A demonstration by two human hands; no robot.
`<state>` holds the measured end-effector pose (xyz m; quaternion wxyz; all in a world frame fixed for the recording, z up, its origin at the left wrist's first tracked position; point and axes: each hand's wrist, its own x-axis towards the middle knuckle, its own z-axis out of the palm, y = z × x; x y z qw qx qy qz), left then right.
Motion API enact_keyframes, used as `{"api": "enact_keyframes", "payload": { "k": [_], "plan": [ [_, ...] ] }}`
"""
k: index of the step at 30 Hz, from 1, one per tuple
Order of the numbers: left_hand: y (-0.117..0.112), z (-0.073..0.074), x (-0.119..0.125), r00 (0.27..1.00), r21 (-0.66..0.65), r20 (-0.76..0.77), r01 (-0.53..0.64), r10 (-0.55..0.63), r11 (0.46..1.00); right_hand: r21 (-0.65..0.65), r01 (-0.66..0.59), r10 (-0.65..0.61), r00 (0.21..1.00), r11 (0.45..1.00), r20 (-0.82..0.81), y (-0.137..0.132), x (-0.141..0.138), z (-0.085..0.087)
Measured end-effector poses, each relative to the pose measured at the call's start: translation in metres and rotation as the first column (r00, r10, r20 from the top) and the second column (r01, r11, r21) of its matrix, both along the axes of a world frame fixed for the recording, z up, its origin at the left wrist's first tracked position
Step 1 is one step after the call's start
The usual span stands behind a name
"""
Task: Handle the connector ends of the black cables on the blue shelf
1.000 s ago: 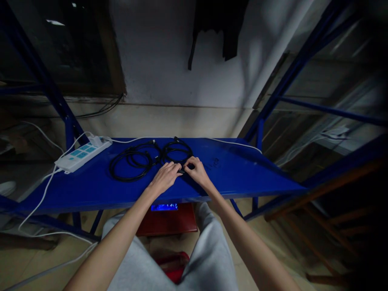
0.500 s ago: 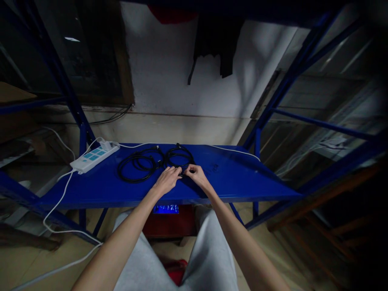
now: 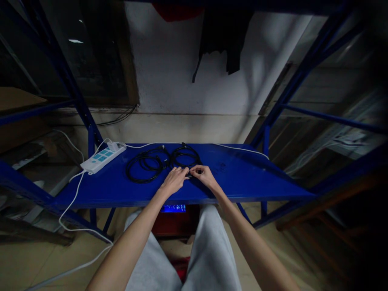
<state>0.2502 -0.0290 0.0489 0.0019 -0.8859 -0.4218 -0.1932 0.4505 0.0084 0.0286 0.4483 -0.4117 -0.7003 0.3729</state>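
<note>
Both hands have barely shifted, left hand (image 3: 173, 182) and right hand (image 3: 206, 175) together pinching the black cable (image 3: 184, 157), whose coil at twelve o'clock could spring loose.

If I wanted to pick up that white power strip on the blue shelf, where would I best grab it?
Grip the power strip across its narrow width at mid-body, coming from above: it lies flat and long on the blue shelf, both long sides free. Avoid the far end, where its white cord leaves.
</note>
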Motion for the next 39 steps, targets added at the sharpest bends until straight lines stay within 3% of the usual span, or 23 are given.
{"api": "enact_keyframes", "payload": {
  "k": [5, 12, 28, 39],
  "plan": [
    [0.000, -0.002, 0.001, 1.000, 0.014, -0.004, 0.005, -0.005, 1.000, -0.059, 0.030, -0.031, 0.999, 0.998, -0.019, 0.003, 0.000, -0.005],
    [-0.001, -0.001, 0.001, 1.000, 0.003, -0.021, -0.011, 0.011, 1.000, 0.061, 0.050, -0.054, 0.996, 0.997, 0.065, 0.003, 0.001, -0.002],
    [0.004, -0.012, 0.001, 1.000, 0.011, 0.008, -0.019, 0.019, 1.000, 0.011, 0.071, -0.071, 0.997, 0.997, -0.015, 0.004, -0.001, -0.009],
    [0.000, -0.008, 0.002, 0.999, 0.058, 0.019, -0.038, 0.037, 0.998, 0.129, 0.172, -0.179, 0.983, 0.977, 0.044, -0.001, -0.001, -0.003]
  ]
}}
